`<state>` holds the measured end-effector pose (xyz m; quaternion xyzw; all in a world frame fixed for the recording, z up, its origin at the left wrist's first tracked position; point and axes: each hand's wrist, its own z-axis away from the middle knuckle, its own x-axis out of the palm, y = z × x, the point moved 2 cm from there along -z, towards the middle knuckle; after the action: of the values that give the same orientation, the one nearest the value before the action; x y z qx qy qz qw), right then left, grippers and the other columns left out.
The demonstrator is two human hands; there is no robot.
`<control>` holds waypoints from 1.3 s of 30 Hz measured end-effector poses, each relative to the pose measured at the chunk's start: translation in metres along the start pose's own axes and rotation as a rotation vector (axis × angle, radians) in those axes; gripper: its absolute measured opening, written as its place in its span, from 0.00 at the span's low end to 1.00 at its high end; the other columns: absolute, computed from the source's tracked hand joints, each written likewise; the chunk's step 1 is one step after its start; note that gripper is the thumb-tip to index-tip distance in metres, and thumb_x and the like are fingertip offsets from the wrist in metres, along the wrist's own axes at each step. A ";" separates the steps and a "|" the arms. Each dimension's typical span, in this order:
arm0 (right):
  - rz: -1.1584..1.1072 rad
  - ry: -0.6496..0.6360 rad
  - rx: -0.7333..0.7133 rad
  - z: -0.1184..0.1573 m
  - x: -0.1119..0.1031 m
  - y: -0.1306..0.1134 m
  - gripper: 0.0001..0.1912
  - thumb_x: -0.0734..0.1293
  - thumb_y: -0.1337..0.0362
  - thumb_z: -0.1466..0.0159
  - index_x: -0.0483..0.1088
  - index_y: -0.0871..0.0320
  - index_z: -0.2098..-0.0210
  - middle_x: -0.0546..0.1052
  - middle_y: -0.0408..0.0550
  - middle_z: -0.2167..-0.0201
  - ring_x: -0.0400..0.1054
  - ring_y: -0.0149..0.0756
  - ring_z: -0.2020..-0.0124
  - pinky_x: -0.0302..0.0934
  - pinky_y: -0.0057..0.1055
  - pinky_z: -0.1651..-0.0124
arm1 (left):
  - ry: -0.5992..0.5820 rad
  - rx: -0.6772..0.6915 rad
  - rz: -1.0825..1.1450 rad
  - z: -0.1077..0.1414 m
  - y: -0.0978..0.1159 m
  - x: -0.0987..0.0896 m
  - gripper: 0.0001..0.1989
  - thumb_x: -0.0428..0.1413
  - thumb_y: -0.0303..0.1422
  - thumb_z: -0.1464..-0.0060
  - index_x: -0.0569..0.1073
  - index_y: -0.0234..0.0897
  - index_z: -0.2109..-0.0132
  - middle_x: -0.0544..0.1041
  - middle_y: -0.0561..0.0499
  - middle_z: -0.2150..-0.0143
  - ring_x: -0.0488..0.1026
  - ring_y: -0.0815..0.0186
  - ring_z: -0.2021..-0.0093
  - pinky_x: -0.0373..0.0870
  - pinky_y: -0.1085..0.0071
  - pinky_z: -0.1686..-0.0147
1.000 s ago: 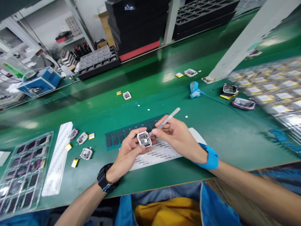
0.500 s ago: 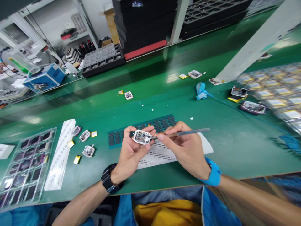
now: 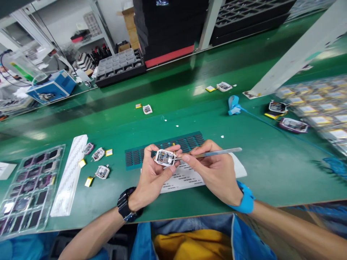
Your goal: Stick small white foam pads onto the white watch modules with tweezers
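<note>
Tweezers [image 3: 219, 153] swung almost level since 1 s ago; right hand [image 3: 217, 175] pinches them, left hand's [image 3: 153, 177] fingers are curled round the white watch case [image 3: 164, 157]; can't make out the tip's contact; hands partly hide the paper sheet [image 3: 187, 179] underneath.

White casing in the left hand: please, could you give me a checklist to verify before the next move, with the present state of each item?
1. Left hand holding the white casing: ok.
2. Circuit board inside it exposed to view: ok.
3. Right hand holding the metal tool: ok.
4. Metal tool not touching the circuit board: cannot tell, too small.
5. Blue wristband worn on the right side: ok.
</note>
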<state>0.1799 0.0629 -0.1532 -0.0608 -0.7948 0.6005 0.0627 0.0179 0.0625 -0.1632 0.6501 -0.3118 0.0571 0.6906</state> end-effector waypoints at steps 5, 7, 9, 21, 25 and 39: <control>0.000 0.004 -0.013 0.002 0.000 0.002 0.23 0.79 0.44 0.42 0.70 0.53 0.72 0.76 0.43 0.72 0.75 0.34 0.71 0.72 0.28 0.71 | 0.009 0.000 0.007 0.000 -0.001 -0.001 0.25 0.65 0.26 0.40 0.54 0.44 0.51 0.77 0.45 0.40 0.77 0.61 0.40 0.72 0.63 0.39; 0.001 0.004 -0.022 0.002 -0.001 0.002 0.22 0.79 0.44 0.42 0.70 0.53 0.72 0.76 0.43 0.73 0.75 0.34 0.71 0.72 0.27 0.71 | 0.015 -0.002 0.015 0.000 0.000 -0.001 0.25 0.65 0.26 0.41 0.55 0.44 0.51 0.78 0.45 0.40 0.77 0.62 0.40 0.72 0.63 0.39; 0.006 0.002 -0.032 0.002 0.000 0.001 0.22 0.79 0.44 0.42 0.70 0.53 0.72 0.76 0.43 0.73 0.76 0.34 0.71 0.73 0.27 0.71 | 0.022 -0.007 0.025 0.000 0.001 0.000 0.25 0.65 0.26 0.41 0.55 0.44 0.51 0.78 0.46 0.40 0.78 0.64 0.42 0.72 0.64 0.40; 0.005 0.018 -0.110 0.000 -0.001 -0.002 0.20 0.76 0.45 0.38 0.70 0.53 0.68 0.78 0.43 0.71 0.80 0.38 0.69 0.77 0.30 0.69 | 0.196 -0.063 -0.063 -0.003 0.001 0.001 0.25 0.65 0.33 0.43 0.53 0.44 0.54 0.83 0.46 0.50 0.83 0.61 0.53 0.80 0.64 0.53; 0.003 0.042 -0.220 0.000 -0.003 -0.004 0.16 0.76 0.50 0.35 0.70 0.52 0.67 0.80 0.43 0.71 0.81 0.37 0.66 0.77 0.28 0.67 | 0.252 -0.110 -0.135 -0.004 0.002 -0.001 0.25 0.64 0.33 0.46 0.52 0.44 0.55 0.83 0.49 0.59 0.85 0.59 0.62 0.80 0.70 0.67; 0.109 -0.069 -0.391 0.008 -0.001 -0.002 0.06 0.76 0.65 0.35 0.75 0.52 0.66 0.83 0.42 0.69 0.81 0.37 0.67 0.76 0.29 0.66 | 0.101 -0.145 -0.133 0.000 0.005 0.001 0.28 0.66 0.38 0.45 0.52 0.44 0.53 0.82 0.45 0.49 0.82 0.58 0.51 0.82 0.67 0.60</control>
<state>0.1794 0.0550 -0.1536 -0.0940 -0.8935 0.4390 -0.0102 0.0166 0.0631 -0.1582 0.6140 -0.2360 0.0210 0.7529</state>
